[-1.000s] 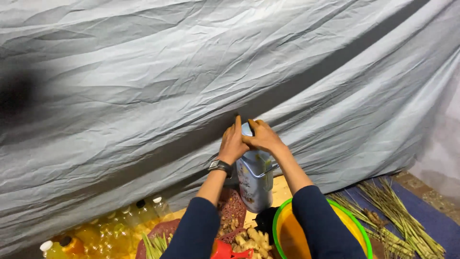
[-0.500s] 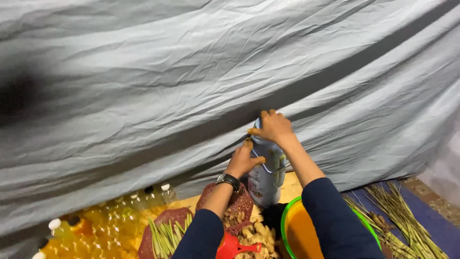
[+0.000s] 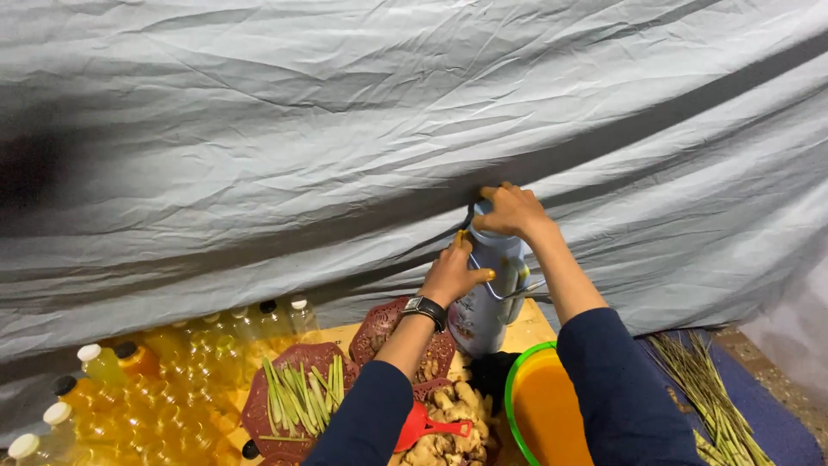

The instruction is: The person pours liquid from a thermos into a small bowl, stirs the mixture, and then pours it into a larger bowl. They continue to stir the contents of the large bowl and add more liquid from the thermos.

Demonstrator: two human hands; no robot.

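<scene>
A tall pale blue-grey thermos flask [image 3: 490,298] with a side handle stands on a wooden table [image 3: 530,326] against a grey tarp. My right hand [image 3: 511,210] grips its top. My left hand [image 3: 454,273], with a dark wristwatch, holds the flask's body on its left side. Both arms wear dark blue sleeves.
A grey wrinkled tarp [image 3: 345,138] hangs across most of the view. Several bottles of yellow liquid [image 3: 155,380] stand at the lower left. Dark red trays hold green stalks [image 3: 297,397] and ginger [image 3: 448,423] with a red scoop [image 3: 427,427]. A green-rimmed orange basin [image 3: 543,406] and lemongrass [image 3: 716,397] lie right.
The view has shifted, showing more bottles and trays. My left hand has dropped from the flask's top to its side, while my right hand stays on the top.
</scene>
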